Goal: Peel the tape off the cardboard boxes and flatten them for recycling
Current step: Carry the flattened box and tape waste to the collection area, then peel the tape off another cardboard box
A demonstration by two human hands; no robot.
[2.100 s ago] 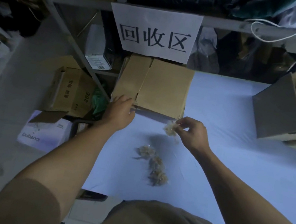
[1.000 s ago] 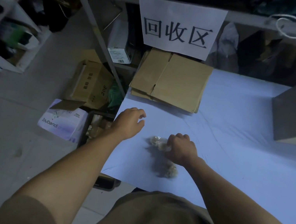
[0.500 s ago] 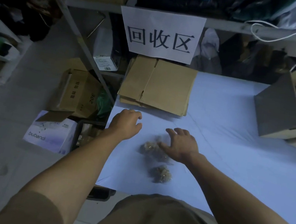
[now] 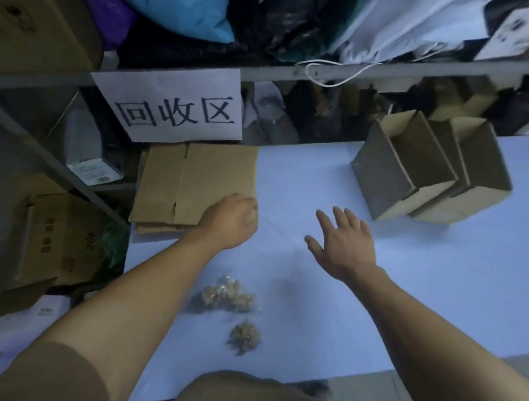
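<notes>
Resting on the near right corner of the flattened cardboard stack (image 4: pixel 189 185), the left hand (image 4: pixel 230 221) has curled fingers; whether it grips cannot be told. The right hand (image 4: pixel 342 244) hovers spread, holding nothing, above the table (image 4: pixel 451 282). Crumpled tape wads (image 4: pixel 230 299) lie near; upright boxes (image 4: pixel 426 177) stand far right.

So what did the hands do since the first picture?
The right hand let go of the tape wad it was pinching; it is now open, fingers spread, reaching toward the standing boxes. The dropped wad joined the tape wads on the table. The left hand left the flat cardboard, then came back to its near corner. The cardboard and sign stayed put.
</notes>
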